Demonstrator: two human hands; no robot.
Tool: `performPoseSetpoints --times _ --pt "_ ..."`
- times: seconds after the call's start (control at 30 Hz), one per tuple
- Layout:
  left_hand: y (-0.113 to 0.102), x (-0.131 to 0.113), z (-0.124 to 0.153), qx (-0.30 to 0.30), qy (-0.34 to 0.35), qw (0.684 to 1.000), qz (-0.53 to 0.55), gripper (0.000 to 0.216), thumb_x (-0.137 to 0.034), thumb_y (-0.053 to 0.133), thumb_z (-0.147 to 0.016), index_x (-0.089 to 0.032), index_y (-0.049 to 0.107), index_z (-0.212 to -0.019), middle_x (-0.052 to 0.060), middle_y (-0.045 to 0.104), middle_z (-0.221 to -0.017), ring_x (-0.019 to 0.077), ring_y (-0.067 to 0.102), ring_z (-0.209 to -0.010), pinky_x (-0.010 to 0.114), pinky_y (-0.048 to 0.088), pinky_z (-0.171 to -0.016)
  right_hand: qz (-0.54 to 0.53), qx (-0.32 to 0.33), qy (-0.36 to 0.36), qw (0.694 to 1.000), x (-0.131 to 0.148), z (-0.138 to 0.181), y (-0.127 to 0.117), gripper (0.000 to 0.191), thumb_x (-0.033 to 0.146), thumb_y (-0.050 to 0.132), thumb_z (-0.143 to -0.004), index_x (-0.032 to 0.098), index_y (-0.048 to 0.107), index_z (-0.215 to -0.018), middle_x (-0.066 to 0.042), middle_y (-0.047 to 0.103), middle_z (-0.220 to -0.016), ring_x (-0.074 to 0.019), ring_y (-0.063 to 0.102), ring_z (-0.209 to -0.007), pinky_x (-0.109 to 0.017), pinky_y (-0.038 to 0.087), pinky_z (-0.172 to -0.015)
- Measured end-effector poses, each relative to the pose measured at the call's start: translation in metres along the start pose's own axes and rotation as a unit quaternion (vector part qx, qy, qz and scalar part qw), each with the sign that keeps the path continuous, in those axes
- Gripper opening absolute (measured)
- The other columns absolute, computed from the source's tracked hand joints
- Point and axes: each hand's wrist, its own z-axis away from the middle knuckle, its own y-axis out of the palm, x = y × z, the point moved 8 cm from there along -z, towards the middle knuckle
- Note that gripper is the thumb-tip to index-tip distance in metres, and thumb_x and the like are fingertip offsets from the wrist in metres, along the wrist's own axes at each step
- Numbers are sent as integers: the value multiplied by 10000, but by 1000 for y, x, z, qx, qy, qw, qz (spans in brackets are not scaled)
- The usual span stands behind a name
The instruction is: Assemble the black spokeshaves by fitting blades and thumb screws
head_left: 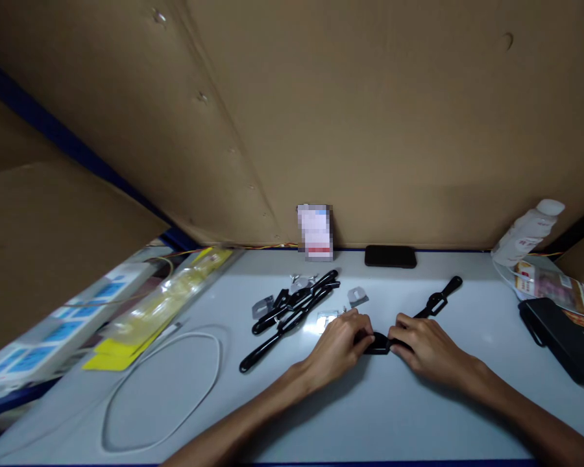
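Between my two hands, just above the white table, is a black spokeshave body (pixel 379 344), its middle part showing. My left hand (pixel 338 340) is closed round its left end, fingers and thumb pinched together. The right end is gripped by my right hand (pixel 421 345), which hides most of that handle. Behind my right hand lies another black spokeshave body (pixel 437 303). Several more black spokeshave bodies (pixel 292 318) are heaped to the left of my left hand. Near them are a small silver plate (pixel 357 296), a second plate (pixel 263 307) and some shiny small parts (pixel 302 281).
A white cable (pixel 218 363) loops over the table (pixel 253 415) at left, beside a yellow-and-clear package (pixel 160 305) and a power strip (pixel 63 331). At the back are a blurred-out card (pixel 315 232) and a phone (pixel 390 256). A bottle (pixel 528 233) and black case (pixel 562 340) stand right.
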Motion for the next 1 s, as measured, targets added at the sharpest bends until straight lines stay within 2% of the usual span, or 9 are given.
performPoseSetpoints --times 0.33,0.43,0.53,0.6,0.63,0.7,0.8,0.9,1.0 --pt "2 1 -3 9 2 1000 -19 97 -114 630 -883 -200 611 -842 16 653 -828 208 604 -828 297 421 -717 -18 -20 -6 1000 -2 0 1 81 142 610 -950 194 672 -959 -17 599 -943 -126 520 -698 -291 277 -644" --pt "0 -2 -4 19 19 1000 -8 96 -141 657 -877 -205 652 -948 6 641 -812 198 598 -797 292 425 -713 -17 -20 -7 1000 -2 0 0 85 142 607 -950 196 671 -967 -20 602 -951 -128 523 -702 -293 282 -649" --pt "-31 2 -6 -36 29 998 37 188 -257 593 -953 -204 655 -1122 9 650 -831 173 587 -729 279 428 -678 -20 -17 0 1000 -3 0 0 70 146 604 -957 190 658 -952 -25 606 -962 -131 528 -705 -296 289 -654" --pt "-65 10 -7 -109 27 994 19 174 -264 536 -976 -194 660 -1076 14 646 -826 170 581 -737 273 417 -673 -20 -17 3 1000 -4 0 1 73 144 592 -962 185 644 -931 -26 604 -956 -137 533 -706 -300 285 -649" --pt "-78 15 -7 -118 18 993 -2 151 -242 534 -968 -192 664 -1026 9 641 -809 168 578 -733 272 409 -673 -20 -19 2 1000 -4 0 1 79 143 584 -964 184 638 -924 -28 602 -954 -141 537 -709 -302 283 -645" --pt "-90 24 -8 -79 7 996 -41 106 -204 570 -939 -196 670 -973 -4 637 -781 161 575 -706 268 399 -666 -22 -28 -5 999 -4 1 3 88 136 569 -963 185 633 -927 -31 599 -955 -149 548 -721 -306 285 -644" --pt "-88 30 -8 -22 1 995 -96 77 -194 617 -922 -205 673 -975 -4 658 -811 168 603 -717 274 413 -676 -25 -32 -7 999 -6 0 6 90 125 570 -952 189 631 -936 -31 597 -952 -156 560 -729 -307 294 -644" --pt "-72 33 -7 -1 -12 984 -177 146 -223 657 -920 -213 662 -1066 36 680 -931 218 644 -835 296 447 -709 -21 -27 -2 999 -5 0 5 90 129 572 -957 192 631 -929 -28 601 -954 -160 570 -743 -309 302 -648" --pt "-53 36 -9 19 -19 974 -227 108 -203 662 -912 -206 650 -1019 62 660 -993 247 644 -908 305 466 -723 -14 -16 3 1000 -3 -1 1 91 151 569 -972 191 637 -927 -27 606 -957 -151 565 -732 -308 308 -645"
